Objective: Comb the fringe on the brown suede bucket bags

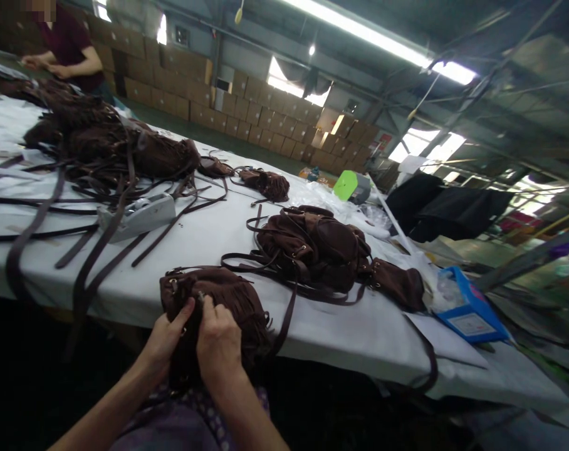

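Left grip [166, 337] and right grip [219, 341] both clench the brown fringed bag [235, 299] at the near edge of the bench [360, 338], pinching a small metal fitting [200, 295]; keeping fringe clear seems wise.

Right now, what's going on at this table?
A person holds a brown fringed bag at the near edge of the white table. Both the left hand and the right hand grip it, fingertips at a small metal fitting on top. More brown bags and loose straps lie behind. Another person stands at the far end.
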The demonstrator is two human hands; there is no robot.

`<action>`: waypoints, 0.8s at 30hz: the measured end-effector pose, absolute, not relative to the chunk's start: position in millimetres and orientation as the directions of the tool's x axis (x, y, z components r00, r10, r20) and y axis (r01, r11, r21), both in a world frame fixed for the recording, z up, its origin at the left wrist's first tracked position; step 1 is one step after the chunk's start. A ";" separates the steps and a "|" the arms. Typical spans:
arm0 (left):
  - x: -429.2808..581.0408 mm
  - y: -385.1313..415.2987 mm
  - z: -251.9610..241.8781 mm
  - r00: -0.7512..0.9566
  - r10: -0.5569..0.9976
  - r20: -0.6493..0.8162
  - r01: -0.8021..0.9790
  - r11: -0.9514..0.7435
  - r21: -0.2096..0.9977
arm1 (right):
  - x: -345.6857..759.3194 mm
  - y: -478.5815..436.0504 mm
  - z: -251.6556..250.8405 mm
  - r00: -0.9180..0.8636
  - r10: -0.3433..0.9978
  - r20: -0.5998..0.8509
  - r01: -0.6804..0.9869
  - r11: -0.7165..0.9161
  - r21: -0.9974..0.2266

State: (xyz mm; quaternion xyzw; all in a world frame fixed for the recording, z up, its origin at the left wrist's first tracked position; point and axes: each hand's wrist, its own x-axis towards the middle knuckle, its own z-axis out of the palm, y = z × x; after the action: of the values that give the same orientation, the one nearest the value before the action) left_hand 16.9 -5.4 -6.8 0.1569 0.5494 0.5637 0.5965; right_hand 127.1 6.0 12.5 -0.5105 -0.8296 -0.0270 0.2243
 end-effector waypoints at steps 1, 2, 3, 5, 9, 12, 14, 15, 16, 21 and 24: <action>13.7 -5.3 -8.6 -0.273 0.837 -0.475 -0.449 0.326 0.832 | 124.3 6.9 7.6 -0.421 0.823 0.381 0.853 0.503 -0.144; 11.4 -5.7 -10.5 -0.310 0.825 -0.472 -0.397 0.339 0.853 | 125.8 9.2 2.6 -0.440 0.819 0.367 0.855 0.508 -0.108; 10.2 -6.5 -12.1 -0.344 0.815 -0.465 -0.354 0.347 0.869 | 131.3 12.7 -1.9 -0.432 0.829 0.356 0.869 0.488 -0.080; 11.5 -8.9 -14.6 -0.365 0.812 -0.455 -0.316 0.352 0.881 | 150.7 22.5 -8.9 -0.362 0.868 0.339 0.916 0.399 -0.043; 22.7 -11.8 -15.7 -0.260 0.869 -0.421 -0.297 0.343 0.891 | 200.7 39.5 -18.0 -0.322 0.874 0.363 0.939 0.344 0.004; 27.1 -11.8 -15.8 -0.238 0.898 -0.370 -0.242 0.314 0.918 | 237.4 42.0 -24.5 -0.237 0.909 0.344 0.964 0.264 -0.033; 25.8 -11.5 -16.0 -0.239 0.907 -0.347 -0.210 0.300 0.931 | 259.2 39.5 -25.4 -0.109 0.951 0.289 0.987 0.138 -0.082; 24.6 -11.3 -15.8 -0.234 0.911 -0.341 -0.196 0.299 0.934 | 267.0 37.2 -23.4 -0.051 0.962 0.269 0.991 0.082 -0.106; 23.9 -11.0 -15.2 -0.223 0.914 -0.340 -0.178 0.304 0.936 | 271.0 34.1 -19.7 -0.006 0.963 0.268 0.989 0.046 -0.141; 34.8 -10.3 -4.2 -0.174 0.948 -0.267 0.022 0.275 0.961 | 215.1 13.2 15.1 -0.018 0.885 0.466 0.859 0.252 -0.445; 42.8 -12.8 2.6 -0.168 0.978 -0.122 0.143 0.146 0.979 | 160.7 10.2 24.2 -0.160 0.881 0.445 0.824 0.368 -0.431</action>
State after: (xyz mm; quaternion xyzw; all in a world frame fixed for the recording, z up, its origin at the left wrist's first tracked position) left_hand 42.8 -12.8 2.6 0.4610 0.6080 0.4629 0.4512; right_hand 160.7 10.2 24.2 -0.5605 -0.7605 0.0437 0.3249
